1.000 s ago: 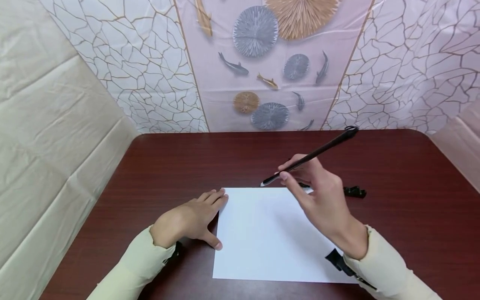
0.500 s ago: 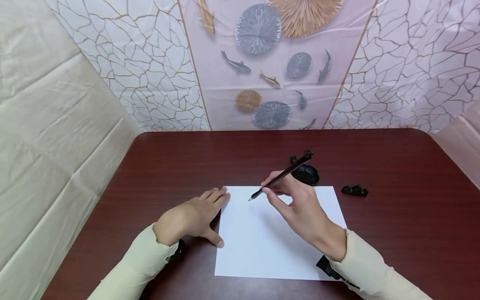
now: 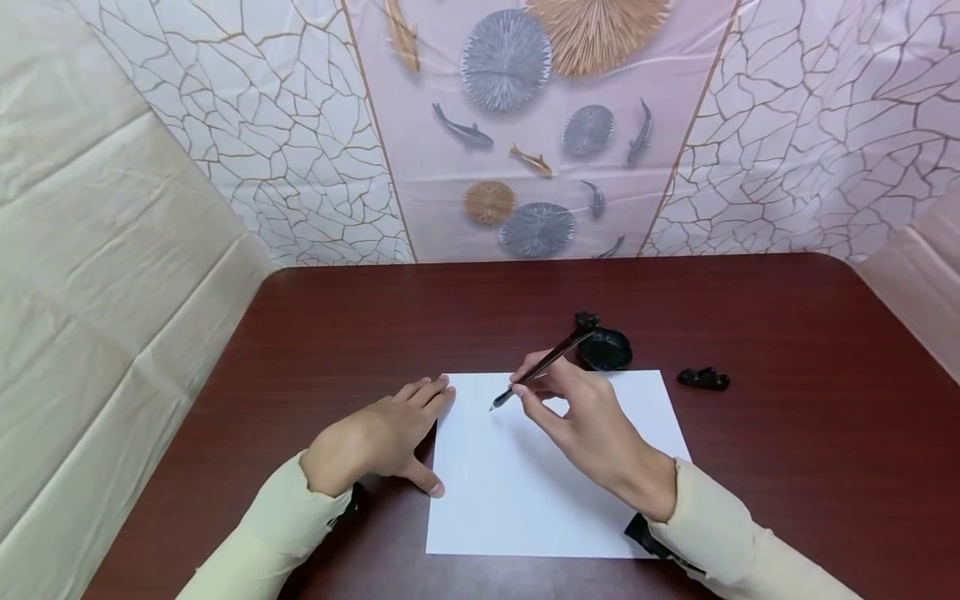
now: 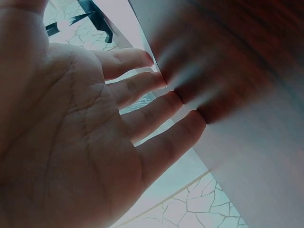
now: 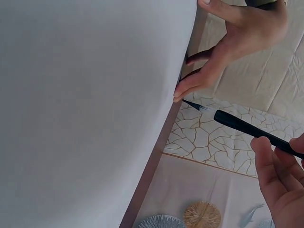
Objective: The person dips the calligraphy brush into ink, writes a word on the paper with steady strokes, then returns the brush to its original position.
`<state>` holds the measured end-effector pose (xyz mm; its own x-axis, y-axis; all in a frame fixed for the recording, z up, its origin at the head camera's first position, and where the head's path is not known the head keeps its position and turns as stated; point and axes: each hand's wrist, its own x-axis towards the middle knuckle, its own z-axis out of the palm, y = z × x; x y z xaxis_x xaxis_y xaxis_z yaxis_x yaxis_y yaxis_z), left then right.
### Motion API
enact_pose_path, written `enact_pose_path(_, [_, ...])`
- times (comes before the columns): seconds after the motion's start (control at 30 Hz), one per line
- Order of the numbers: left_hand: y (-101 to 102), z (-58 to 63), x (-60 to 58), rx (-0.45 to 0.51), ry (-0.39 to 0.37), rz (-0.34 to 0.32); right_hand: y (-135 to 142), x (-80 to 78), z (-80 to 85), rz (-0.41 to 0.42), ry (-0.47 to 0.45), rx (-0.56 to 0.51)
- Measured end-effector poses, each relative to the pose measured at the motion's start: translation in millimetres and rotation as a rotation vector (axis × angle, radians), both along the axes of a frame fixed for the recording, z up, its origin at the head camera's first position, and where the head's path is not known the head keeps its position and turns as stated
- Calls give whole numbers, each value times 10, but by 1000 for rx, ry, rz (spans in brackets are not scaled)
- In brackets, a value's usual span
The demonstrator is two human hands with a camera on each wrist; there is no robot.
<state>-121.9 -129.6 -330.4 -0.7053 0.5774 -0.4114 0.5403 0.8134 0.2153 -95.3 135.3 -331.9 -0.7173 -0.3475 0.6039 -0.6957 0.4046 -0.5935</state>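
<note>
My right hand pinches a writing brush with a black handle, between thumb and fingertips. It is slanted, bristles down, over the upper left part of a white sheet of paper. In the right wrist view the brush shows pale bristles with a dark, pointed tip, apart from the paper's surface. My left hand lies with fingers spread at the sheet's left edge, fingertips and thumb on its border. From the left wrist, the palm of the left hand shows with its straight fingers reaching down to the surface.
Behind the paper sits a black ink dish, partly overlapped by the brush handle. A small black brush rest lies right of the sheet. All stand on a dark red wooden table, with patterned cloth behind it and plain cloth at the left.
My right hand has come left and toward me, bringing the brush from the paper's back edge to over its upper left. The ink dish is now visible. My left hand stays put.
</note>
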Motion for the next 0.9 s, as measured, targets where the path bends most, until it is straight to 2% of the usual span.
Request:
enact_pose_path(0.6, [-5, -23, -15, -15, -3, 3, -3, -20, -40, -22, -40, 49])
enact_pose_path(0.9, [-2, -58, -30, -34, 6, 13, -37, 16, -75, 37, -64, 45])
